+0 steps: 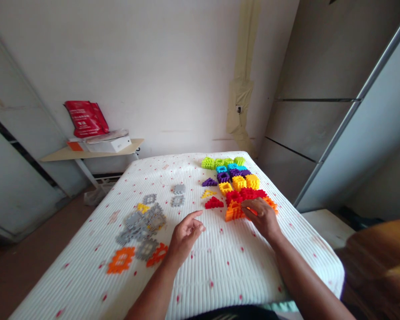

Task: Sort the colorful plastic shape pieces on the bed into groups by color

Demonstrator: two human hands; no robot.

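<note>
My right hand (pixel 262 215) reaches over the orange interlocking building pieces (pixel 234 211) at the near end of the sorted rows, its fingers closed on an orange piece and partly hiding it. Empty, with fingers loosely curled and apart, my left hand (pixel 186 233) hovers above the mattress left of them. Just beyond the orange pieces lie red ones (pixel 214 202), then yellow (pixel 239 182), purple (pixel 209 182), blue (pixel 232 166) and lime green (pixel 208 162). Left of my left hand is a loose heap of grey pieces (pixel 148 249), with orange tiles (pixel 121 260) beside it.
The white ribbed mattress (pixel 200 284) has small red marks. Two small groups of grey pieces (pixel 178 201) lie mid-bed. At the back left, a side table (pixel 96 154) bears a white box and a red bag (pixel 86 119). A tall cabinet (pixel 306 115) stands at right.
</note>
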